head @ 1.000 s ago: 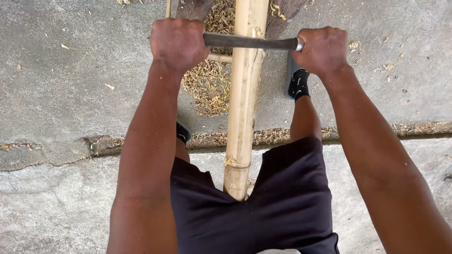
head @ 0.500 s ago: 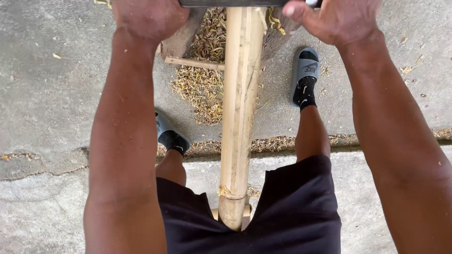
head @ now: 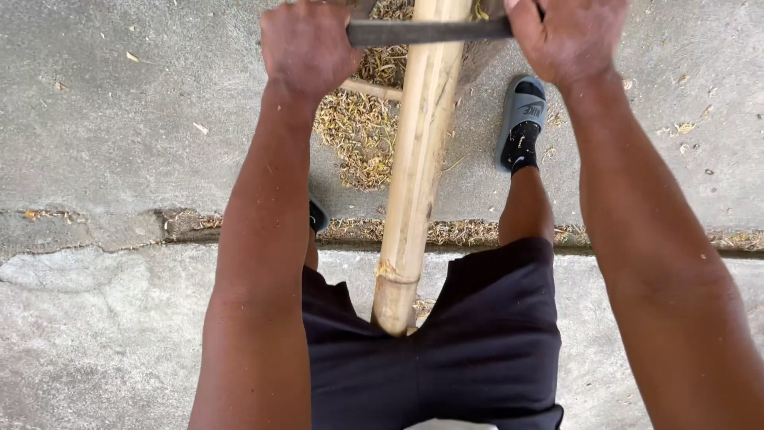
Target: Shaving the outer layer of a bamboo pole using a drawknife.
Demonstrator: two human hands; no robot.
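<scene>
Bamboo pole (head: 414, 183), pale yellow and smooth, runs from between our legs up under the dark blade (head: 430, 32), which crosses it. Our left hand (head: 306, 48) and right hand (head: 569, 36) clench the blade's ends; both sit lower than half a second ago. Shavings (head: 358, 135) litter cracked concrete (head: 119, 143)

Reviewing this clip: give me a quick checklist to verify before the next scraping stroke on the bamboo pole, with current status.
1. Left hand closed on the blade end: ok.
2. Right hand closed on the other end: ok.
3. Blade lying across the bamboo pole: ok.
4. Pole's near end braced between the thighs: ok.
5. Slippered foot off to the pole's side: ok.
6. Blade edge condition: cannot tell.
</scene>
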